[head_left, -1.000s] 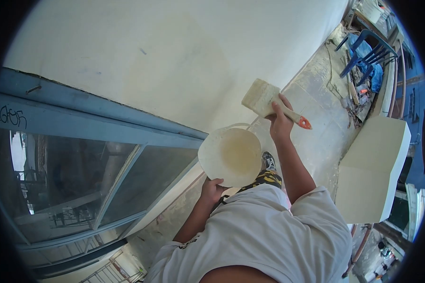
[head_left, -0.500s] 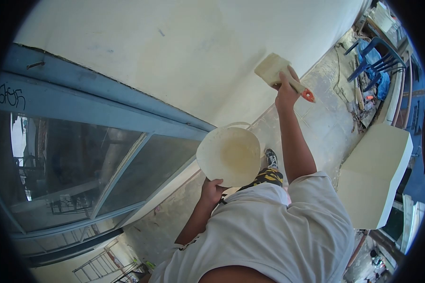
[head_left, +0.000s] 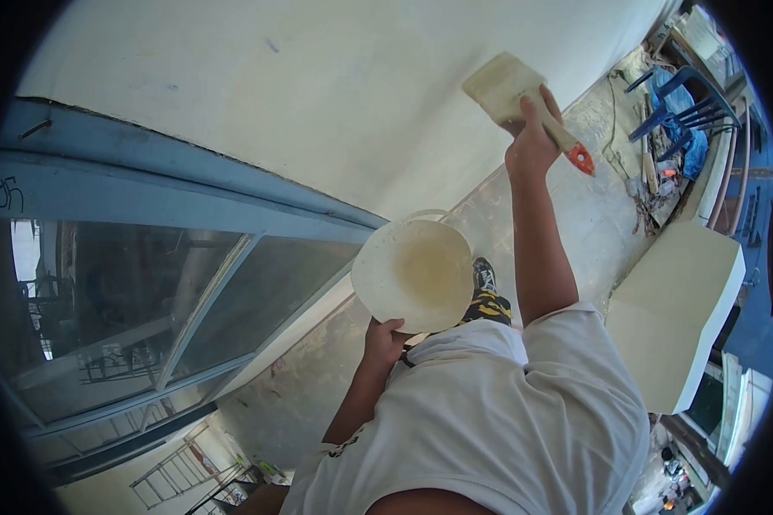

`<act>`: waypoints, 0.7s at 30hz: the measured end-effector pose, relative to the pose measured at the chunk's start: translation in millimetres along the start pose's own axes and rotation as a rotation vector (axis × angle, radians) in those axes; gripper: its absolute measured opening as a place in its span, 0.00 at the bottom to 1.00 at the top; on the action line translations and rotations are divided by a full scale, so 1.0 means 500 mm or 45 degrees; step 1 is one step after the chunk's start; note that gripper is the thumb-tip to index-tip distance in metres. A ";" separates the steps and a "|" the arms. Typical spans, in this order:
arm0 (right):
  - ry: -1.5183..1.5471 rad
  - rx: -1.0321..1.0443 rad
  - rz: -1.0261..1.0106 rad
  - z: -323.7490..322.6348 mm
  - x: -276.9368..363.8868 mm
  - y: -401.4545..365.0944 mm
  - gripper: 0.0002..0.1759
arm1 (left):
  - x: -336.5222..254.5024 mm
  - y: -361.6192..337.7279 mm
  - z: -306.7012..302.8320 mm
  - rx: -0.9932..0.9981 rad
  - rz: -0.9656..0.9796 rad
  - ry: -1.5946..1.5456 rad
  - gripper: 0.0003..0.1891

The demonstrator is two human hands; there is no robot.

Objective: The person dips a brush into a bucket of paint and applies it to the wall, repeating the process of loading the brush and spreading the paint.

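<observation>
A wide paintbrush [head_left: 504,88] with a red-tipped handle is gripped in my right hand [head_left: 537,142], thumb along its pale head. It is raised close to the off-white wall [head_left: 318,94] and overlaps it in this view. Lower down, my left hand [head_left: 386,342] has its thumb over the near rim of a whitish bucket [head_left: 371,273], fingers hidden underneath. Pale, cream-coloured liquid [head_left: 425,270] shows inside the bucket, which I hold in front of my body.
Left of the wall runs a blue-framed window [head_left: 180,202] with dark glass. A bare floor [head_left: 567,227] stretches along the wall's foot. To the right lie a cream angular panel [head_left: 674,318], a blue chair [head_left: 683,112] and scattered debris [head_left: 653,167]. A metal ladder-like frame [head_left: 176,476] is at lower left.
My right hand and the paintbrush have moved up and slightly right along the wall. The bucket stays in my left hand, a little higher in view.
</observation>
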State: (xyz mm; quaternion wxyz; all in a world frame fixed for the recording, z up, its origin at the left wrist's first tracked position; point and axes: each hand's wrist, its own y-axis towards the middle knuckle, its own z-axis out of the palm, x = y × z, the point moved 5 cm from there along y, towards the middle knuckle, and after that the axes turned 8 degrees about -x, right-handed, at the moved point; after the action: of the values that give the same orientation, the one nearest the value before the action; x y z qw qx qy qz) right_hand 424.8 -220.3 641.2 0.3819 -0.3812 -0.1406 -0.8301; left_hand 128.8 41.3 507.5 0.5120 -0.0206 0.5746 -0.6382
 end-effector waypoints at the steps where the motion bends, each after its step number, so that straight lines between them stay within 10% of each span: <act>1: -0.113 -0.043 0.029 -0.045 -0.052 0.002 0.23 | -0.001 0.000 0.000 0.004 0.005 -0.009 0.33; 6: -0.309 0.053 0.159 -0.030 -0.192 -0.014 0.24 | -0.010 -0.003 0.025 0.064 -0.010 0.022 0.33; 14: 0.280 0.343 -0.013 0.130 0.118 -0.012 0.26 | -0.014 -0.001 0.043 0.084 0.014 0.019 0.33; 21: -0.152 -0.063 0.214 -0.025 -0.125 0.015 0.24 | -0.035 0.002 0.041 0.114 0.084 0.033 0.34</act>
State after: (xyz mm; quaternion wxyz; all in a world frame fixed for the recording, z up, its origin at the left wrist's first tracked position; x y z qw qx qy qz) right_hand 449.5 -199.1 586.1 0.4316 -0.4498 -0.1100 -0.7742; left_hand 150.1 38.6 523.5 0.5258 0.0295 0.5522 -0.6463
